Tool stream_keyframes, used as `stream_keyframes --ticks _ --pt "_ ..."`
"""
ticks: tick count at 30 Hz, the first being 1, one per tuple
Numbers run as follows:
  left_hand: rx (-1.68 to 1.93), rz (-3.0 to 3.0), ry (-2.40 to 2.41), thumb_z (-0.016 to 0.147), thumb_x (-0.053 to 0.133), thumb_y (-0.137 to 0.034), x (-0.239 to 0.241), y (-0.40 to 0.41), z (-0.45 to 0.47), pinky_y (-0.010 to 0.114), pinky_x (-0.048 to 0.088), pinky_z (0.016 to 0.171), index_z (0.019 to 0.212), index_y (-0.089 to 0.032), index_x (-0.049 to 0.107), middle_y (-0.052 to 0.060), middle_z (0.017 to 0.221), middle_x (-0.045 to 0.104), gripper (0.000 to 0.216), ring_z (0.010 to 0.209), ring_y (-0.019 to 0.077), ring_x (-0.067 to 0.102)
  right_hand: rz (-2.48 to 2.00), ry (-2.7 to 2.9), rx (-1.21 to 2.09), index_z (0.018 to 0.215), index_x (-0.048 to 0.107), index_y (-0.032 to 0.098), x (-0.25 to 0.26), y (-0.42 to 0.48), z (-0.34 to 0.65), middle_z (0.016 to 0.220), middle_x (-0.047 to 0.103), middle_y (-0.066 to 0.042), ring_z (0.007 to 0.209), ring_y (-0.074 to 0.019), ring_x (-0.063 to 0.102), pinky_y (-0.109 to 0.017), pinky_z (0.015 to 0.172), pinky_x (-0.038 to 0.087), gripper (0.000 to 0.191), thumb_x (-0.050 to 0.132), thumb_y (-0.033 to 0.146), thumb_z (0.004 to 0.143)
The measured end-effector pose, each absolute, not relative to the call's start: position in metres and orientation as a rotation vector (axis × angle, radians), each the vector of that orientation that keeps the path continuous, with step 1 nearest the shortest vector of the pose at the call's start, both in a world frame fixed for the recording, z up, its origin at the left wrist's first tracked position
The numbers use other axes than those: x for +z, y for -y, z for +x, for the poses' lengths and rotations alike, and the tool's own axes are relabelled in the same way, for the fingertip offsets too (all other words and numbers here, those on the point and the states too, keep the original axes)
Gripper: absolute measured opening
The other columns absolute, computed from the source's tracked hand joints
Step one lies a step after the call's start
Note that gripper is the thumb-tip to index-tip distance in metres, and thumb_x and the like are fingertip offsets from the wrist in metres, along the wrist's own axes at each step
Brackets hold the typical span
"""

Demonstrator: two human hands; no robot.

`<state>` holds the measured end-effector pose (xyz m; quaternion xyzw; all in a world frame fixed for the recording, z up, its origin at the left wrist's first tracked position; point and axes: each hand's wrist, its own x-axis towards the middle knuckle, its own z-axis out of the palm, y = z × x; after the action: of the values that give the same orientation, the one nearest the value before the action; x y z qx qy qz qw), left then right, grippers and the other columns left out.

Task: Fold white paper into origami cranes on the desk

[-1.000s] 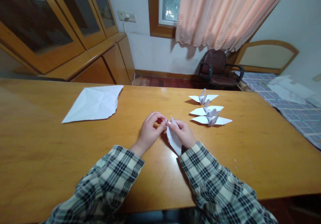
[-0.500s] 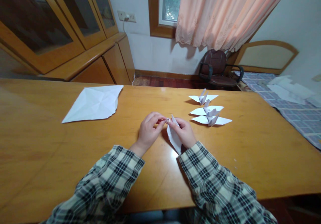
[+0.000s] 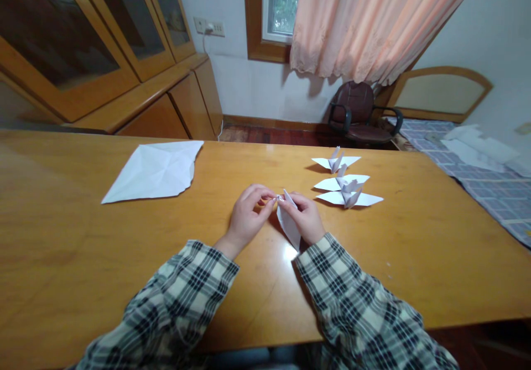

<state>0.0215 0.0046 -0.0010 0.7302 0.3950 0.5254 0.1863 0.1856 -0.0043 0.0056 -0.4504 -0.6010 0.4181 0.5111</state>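
A folded white paper crane [image 3: 288, 226] is held between my hands over the middle of the table. My right hand [image 3: 306, 218] grips its body, the thumb lying along the near face. At the crane's left tip, the thumb and fingers of my left hand [image 3: 250, 212] pinch a small narrow point of the paper. One long flap hangs down toward my right cuff. The fingers hide part of the folds. Beyond my right hand stand three finished paper cranes [image 3: 349, 197] with wings spread.
A creased white paper sheet [image 3: 160, 171] lies at the table's far left. Tiny paper scraps [image 3: 389, 270] are on the wooden table [image 3: 124, 270] at right. Past its far edge are a brown armchair [image 3: 359, 113], a cabinet [image 3: 174, 102] and a bed with a checked cover [image 3: 477, 187].
The paper in my hands has turned very slightly, its hanging flap now smoother in outline. Both hands stay almost where they were.
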Motion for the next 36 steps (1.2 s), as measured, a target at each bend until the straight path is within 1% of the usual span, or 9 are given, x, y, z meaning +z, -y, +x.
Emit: stream_keyframes --ticks 7,11,14,16,22,27,30,33,36 --pt "1.422 2.033 -1.096 0.090 0.061 -0.020 0.0002 -0.0023 0.0218 0.025 0.052 0.073 0.095 -0.020 0.063 0.002 0.095 0.062 0.005 0.085 0.0130 0.060 -1.098 1.422 1.006 0.082 0.076 0.020 0.0062 0.0041 0.1854 0.073 0.065 -0.002 0.070 -0.0157 0.056 -0.029 0.067 0.043 0.029 0.067 0.047 0.084" --pt "1.428 1.947 -1.098 0.091 0.060 -0.024 -0.0009 -0.0014 0.0235 0.024 0.053 0.072 0.094 -0.020 0.060 0.003 0.095 0.062 0.005 0.085 0.0130 0.060 -1.106 1.429 1.000 0.079 0.075 0.019 0.0085 0.0044 0.1852 0.071 0.064 -0.002 0.069 -0.0157 0.055 -0.029 0.066 0.043 0.031 0.067 0.049 0.083" --pt "1.433 1.842 -1.142 0.090 0.062 -0.028 -0.0031 -0.0024 0.0254 0.024 0.054 0.070 0.098 -0.020 0.059 0.003 0.096 0.063 0.012 0.084 0.0133 0.062 -1.111 1.457 0.978 0.075 0.074 0.020 0.0105 0.0052 0.1855 0.068 0.062 -0.002 0.068 -0.0157 0.054 -0.029 0.065 0.043 0.033 0.067 0.051 0.083" --pt "1.405 1.806 -1.155 0.090 0.061 -0.031 -0.0039 -0.0035 0.0261 0.023 0.054 0.067 0.100 -0.020 0.061 0.004 0.097 0.064 0.015 0.084 0.0139 0.063 -1.101 1.477 0.973 0.076 0.074 0.020 0.0112 0.0056 0.1854 0.069 0.062 -0.002 0.068 -0.0160 0.055 -0.029 0.066 0.044 0.032 0.067 0.051 0.084" --pt "1.400 1.838 -1.095 0.090 0.061 -0.029 -0.0035 -0.0057 0.0250 0.026 0.053 0.072 0.083 -0.019 0.067 0.003 0.087 0.066 0.013 0.083 0.0152 0.063 -1.059 1.543 0.951 0.077 0.074 0.020 0.0099 0.0057 0.1842 0.069 0.063 -0.002 0.068 -0.0159 0.056 -0.030 0.067 0.044 0.027 0.066 0.044 0.085" --pt "1.432 1.800 -1.112 0.088 0.064 -0.027 -0.0033 -0.0047 0.0257 0.025 0.053 0.068 0.080 -0.019 0.068 0.002 0.084 0.067 0.012 0.079 0.0143 0.064 -1.072 1.563 0.934 0.076 0.074 0.019 0.0099 0.0054 0.1843 0.069 0.063 -0.002 0.067 -0.0157 0.056 -0.030 0.066 0.044 0.029 0.066 0.046 0.086" --pt "1.427 1.757 -1.133 0.089 0.062 -0.027 -0.0026 -0.0035 0.0265 0.025 0.054 0.069 0.091 -0.019 0.069 0.003 0.091 0.069 0.010 0.082 0.0146 0.065 -1.084 1.571 0.935 0.076 0.074 0.020 0.0105 0.0054 0.1842 0.069 0.064 -0.003 0.067 -0.0159 0.056 -0.030 0.067 0.044 0.031 0.065 0.049 0.086" --pt "1.417 1.736 -1.117 0.092 0.057 -0.025 -0.0008 -0.0022 0.0264 0.026 0.055 0.074 0.103 -0.020 0.068 0.005 0.101 0.070 0.017 0.090 0.0155 0.066 -1.086 1.563 0.936 0.078 0.075 0.020 0.0103 0.0055 0.1840 0.071 0.065 -0.003 0.068 -0.0163 0.057 -0.030 0.067 0.044 0.031 0.065 0.049 0.085" --pt "1.421 1.789 -1.091 0.091 0.056 -0.022 0.0017 -0.0012 0.0259 0.026 0.055 0.074 0.095 -0.020 0.067 0.004 0.095 0.069 0.012 0.089 0.0156 0.065 -1.090 1.555 0.941 0.080 0.075 0.020 0.0094 0.0054 0.1842 0.071 0.065 -0.003 0.069 -0.0163 0.056 -0.030 0.068 0.044 0.030 0.065 0.048 0.086"
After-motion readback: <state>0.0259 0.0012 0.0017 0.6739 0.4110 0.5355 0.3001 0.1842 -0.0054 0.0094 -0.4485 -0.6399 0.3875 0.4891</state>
